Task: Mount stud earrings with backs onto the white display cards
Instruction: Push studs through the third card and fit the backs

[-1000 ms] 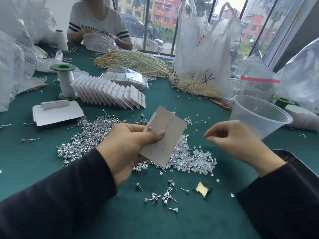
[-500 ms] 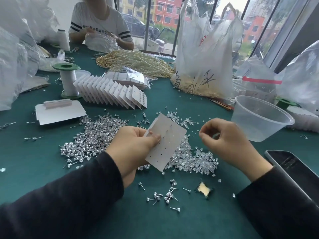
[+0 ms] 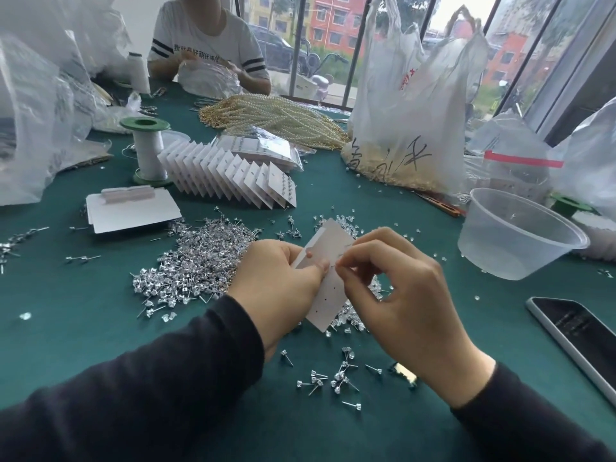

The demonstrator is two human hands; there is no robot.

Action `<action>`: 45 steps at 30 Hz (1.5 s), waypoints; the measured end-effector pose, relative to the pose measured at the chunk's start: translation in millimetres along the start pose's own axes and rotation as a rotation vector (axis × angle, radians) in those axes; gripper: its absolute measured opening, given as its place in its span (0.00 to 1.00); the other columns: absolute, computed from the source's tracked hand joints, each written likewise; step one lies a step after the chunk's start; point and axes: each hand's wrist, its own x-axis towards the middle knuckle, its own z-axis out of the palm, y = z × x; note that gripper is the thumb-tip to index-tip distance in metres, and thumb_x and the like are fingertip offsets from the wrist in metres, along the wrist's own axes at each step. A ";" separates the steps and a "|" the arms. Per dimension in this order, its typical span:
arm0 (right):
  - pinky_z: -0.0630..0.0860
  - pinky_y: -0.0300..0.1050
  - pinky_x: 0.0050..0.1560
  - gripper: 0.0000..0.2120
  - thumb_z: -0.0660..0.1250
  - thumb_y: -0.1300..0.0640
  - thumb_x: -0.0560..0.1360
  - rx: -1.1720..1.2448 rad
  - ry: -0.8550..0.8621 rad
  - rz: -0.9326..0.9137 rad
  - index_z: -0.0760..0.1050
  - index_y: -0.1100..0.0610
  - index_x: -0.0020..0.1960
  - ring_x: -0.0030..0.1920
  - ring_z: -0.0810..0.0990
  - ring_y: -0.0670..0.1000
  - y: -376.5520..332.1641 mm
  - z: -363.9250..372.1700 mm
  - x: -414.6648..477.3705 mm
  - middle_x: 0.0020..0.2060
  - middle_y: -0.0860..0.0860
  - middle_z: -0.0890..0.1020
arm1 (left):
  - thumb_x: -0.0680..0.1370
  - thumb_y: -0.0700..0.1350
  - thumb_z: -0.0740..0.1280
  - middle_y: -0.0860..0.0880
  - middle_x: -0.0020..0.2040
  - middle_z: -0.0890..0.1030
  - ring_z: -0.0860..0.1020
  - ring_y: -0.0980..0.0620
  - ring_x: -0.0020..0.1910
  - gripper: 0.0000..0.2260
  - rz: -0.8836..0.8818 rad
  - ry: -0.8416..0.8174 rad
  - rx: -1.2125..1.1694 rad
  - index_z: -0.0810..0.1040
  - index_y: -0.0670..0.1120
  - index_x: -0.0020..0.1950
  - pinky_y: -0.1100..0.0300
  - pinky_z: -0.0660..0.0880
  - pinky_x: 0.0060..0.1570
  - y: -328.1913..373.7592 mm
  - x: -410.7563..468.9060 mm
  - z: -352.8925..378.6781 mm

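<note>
My left hand grips a white display card by its left edge, held tilted above the table. My right hand has its thumb and forefinger pinched at the card's face; a thin stud pin shows at the fingertips. A big pile of silver stud earrings lies left of my hands. Clear earring backs lie heaped under the card. A few loose studs sit in front of me.
A fanned row of filled cards and a thread spool stand behind the pile. A clear plastic tub is at right, a phone at the near right. Pearl strands and plastic bags lie beyond. Another person works opposite.
My right hand has moved left from beside the card onto its face, pinching at it. The left hand has kept hold of the card and lowered it slightly.
</note>
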 end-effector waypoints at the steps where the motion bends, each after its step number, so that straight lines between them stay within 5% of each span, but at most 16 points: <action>1: 0.72 0.35 0.38 0.02 0.69 0.67 0.69 0.000 0.006 0.002 0.77 0.63 0.38 0.33 0.75 0.48 -0.4 0.4 0.1 0.37 0.52 0.78 | 0.73 0.39 0.68 0.37 0.36 0.80 0.76 0.45 0.33 0.10 0.010 0.004 0.014 0.78 0.36 0.33 0.48 0.75 0.37 -0.3 -0.1 0.2; 13: 0.73 0.39 0.37 0.02 0.68 0.67 0.69 -0.088 0.021 -0.017 0.78 0.63 0.39 0.33 0.74 0.49 -5.0 9.3 -4.2 0.38 0.53 0.78 | 0.73 0.41 0.68 0.38 0.36 0.82 0.78 0.43 0.33 0.09 0.137 0.079 0.221 0.80 0.38 0.35 0.51 0.76 0.36 -3.1 -0.2 0.0; 25: 0.72 0.34 0.36 0.03 0.68 0.67 0.69 -0.064 0.069 0.017 0.79 0.63 0.38 0.32 0.74 0.46 -2.5 12.1 -5.1 0.37 0.53 0.78 | 0.74 0.40 0.67 0.33 0.37 0.80 0.74 0.46 0.32 0.10 0.155 0.050 0.197 0.79 0.35 0.36 0.44 0.76 0.37 -3.0 -1.3 1.1; 36: 0.74 0.41 0.35 0.03 0.69 0.68 0.67 -0.043 0.090 0.026 0.77 0.63 0.36 0.32 0.76 0.49 -1.9 9.7 -5.0 0.36 0.53 0.78 | 0.72 0.38 0.68 0.34 0.36 0.81 0.76 0.47 0.31 0.09 0.109 0.059 0.115 0.77 0.34 0.34 0.42 0.77 0.38 -3.3 -0.2 1.3; 45: 0.73 0.39 0.36 0.03 0.68 0.67 0.69 -0.042 0.082 0.013 0.78 0.63 0.37 0.32 0.75 0.48 -4.1 9.8 -5.3 0.36 0.53 0.78 | 0.67 0.46 0.67 0.39 0.30 0.76 0.71 0.49 0.30 0.15 0.207 0.001 0.134 0.77 0.32 0.35 0.53 0.69 0.32 -1.7 -1.3 -2.2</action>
